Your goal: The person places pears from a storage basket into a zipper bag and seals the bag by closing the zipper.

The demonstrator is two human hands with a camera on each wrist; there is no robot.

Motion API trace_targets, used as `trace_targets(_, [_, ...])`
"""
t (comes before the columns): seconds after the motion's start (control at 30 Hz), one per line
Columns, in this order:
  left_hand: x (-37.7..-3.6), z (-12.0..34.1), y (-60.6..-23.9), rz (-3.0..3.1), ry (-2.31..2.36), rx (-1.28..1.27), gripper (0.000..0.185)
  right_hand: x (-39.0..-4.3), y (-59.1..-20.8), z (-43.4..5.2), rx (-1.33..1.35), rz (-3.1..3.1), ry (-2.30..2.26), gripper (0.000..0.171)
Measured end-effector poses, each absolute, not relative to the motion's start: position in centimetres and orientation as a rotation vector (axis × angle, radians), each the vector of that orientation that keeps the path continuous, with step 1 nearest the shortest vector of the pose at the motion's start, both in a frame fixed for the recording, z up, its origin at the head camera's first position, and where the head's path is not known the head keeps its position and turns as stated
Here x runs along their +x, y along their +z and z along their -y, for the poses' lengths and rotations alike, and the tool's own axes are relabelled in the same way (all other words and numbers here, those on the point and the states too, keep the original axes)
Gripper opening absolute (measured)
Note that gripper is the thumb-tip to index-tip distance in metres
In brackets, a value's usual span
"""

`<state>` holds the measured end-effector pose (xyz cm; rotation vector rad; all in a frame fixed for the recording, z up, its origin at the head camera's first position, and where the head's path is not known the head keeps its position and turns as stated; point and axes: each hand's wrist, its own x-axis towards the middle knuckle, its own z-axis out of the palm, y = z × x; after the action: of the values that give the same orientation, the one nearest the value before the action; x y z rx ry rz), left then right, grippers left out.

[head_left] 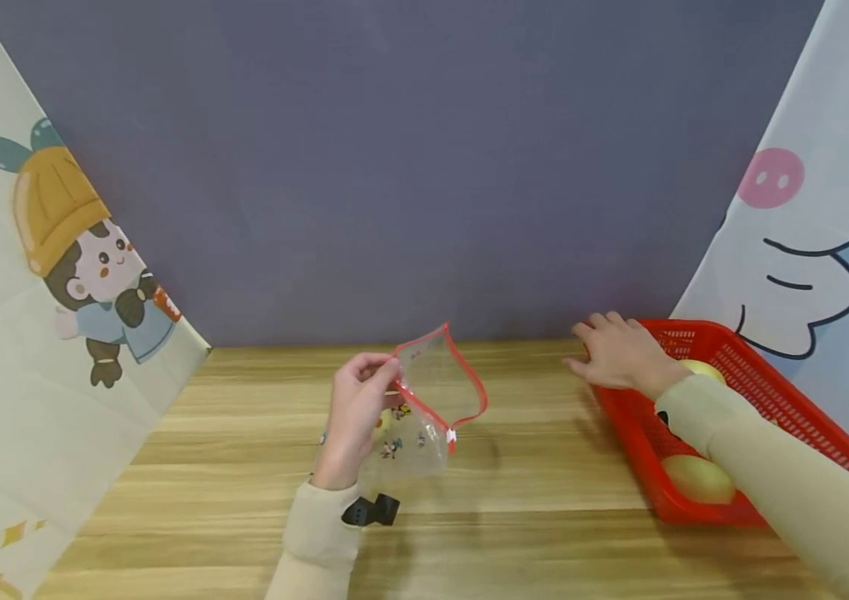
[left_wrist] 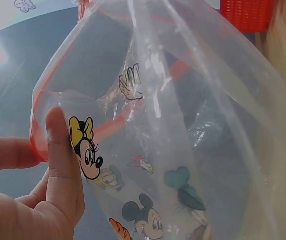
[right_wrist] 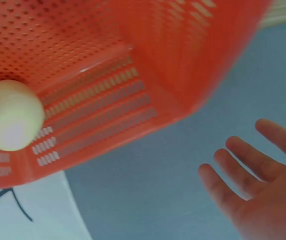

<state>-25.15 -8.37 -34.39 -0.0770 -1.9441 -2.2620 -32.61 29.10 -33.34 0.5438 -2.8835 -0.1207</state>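
My left hand (head_left: 357,408) pinches the rim of a clear plastic slider bag (head_left: 412,450) between thumb and fingers. Its red zip edge gapes in a wide loop, and a white slider (head_left: 451,435) sits at the near right corner. Cartoon mice are printed on the film, seen close in the left wrist view. My right hand (head_left: 622,354) is over the far left corner of a red plastic basket (head_left: 626,433), fingers spread and nothing in them. Inside the basket lie pale yellow round fruits (head_left: 697,478), partly hidden by my right forearm.
The basket stands at the right of the wooden table (head_left: 244,450), near a white cartoon-printed panel (head_left: 806,225). A grey-blue wall (head_left: 424,167) rises behind the table, with another printed panel (head_left: 4,350) on the left.
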Motion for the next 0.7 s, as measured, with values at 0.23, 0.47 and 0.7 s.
trace_targets(0.23, [-25.1, 8.3, -34.4, 1.943, -2.26, -0.076, 0.023, -33.8, -34.0, -31.6, 0.436, 2.955, -0.04, 0.066])
trace_targets(0.47, [-25.0, 8.5, -34.3, 1.947, -2.258, -0.073, 0.024, -34.9, -33.8, -34.6, 0.286, 3.029, 0.145, 0.071])
trace_targets(0.7, [-25.1, 8.6, -34.3, 1.936, -2.264, -0.068, 0.021, -35.5, -34.1, -36.8, 0.203, 3.063, 0.186, 0.077])
